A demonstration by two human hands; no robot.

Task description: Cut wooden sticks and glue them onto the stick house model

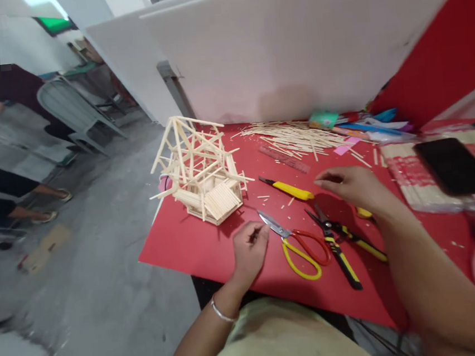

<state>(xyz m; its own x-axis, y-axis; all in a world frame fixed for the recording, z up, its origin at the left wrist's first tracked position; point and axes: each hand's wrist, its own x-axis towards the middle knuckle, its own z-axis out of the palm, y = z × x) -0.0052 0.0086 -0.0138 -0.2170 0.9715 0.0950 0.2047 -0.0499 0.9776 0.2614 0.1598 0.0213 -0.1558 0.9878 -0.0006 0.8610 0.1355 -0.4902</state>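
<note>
our left hand (pixel 249 249) rests curled, holding nothing we can see, just left of the scissors (pixel 296 245); our right hand (pixel 347 185), fingers loosely bent and empty, hovers beyond them, near the yellow knife (pixel 289 188)

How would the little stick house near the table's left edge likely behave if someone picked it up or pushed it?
The stick house is built of thin pale sticks with open gaps, so it is probably very light. Its slim roof rafters jut out, so a pinch there could likely snap them. On the smooth red table, a push would probably slide it rather than tip it.

No readable text or labels anywhere.
</note>
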